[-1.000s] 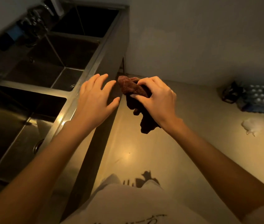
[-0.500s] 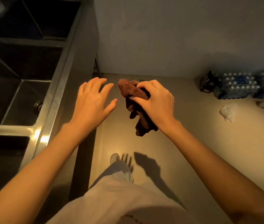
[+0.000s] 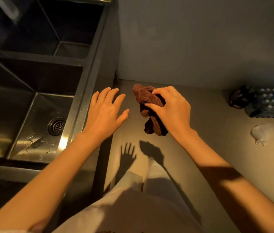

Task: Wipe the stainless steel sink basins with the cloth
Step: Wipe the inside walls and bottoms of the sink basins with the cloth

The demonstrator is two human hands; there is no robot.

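Two hands were up in front of the person, both off to the right of the sink unit, over the floor. Right hand point(image 3: 171, 110) gripped the bunched brown cloth point(image 3: 149, 108), fingers curled round its upper part, loose end hanging below the palm. Left hand point(image 3: 105, 113) was spread flat in the air, fingers straight, holding nothing, just beside the sink's right rim point(image 3: 82, 91). Cloth touched no steel at this point.

Three basins in a row: far basin point(image 3: 69, 31) dark, middle basin point(image 3: 37, 78) dark, near basin point(image 3: 37, 125) lit, with its drain strainer point(image 3: 56, 126) visible and streaks or droplets near the front edge. Could not tell which basins were already wiped. Judged: wiping not under way here; cloth needed carrying left into a basin.

Pack of bottles point(image 3: 270, 102) sat by the far right wall, a crumpled white scrap point(image 3: 259, 133) on the floor nearer.
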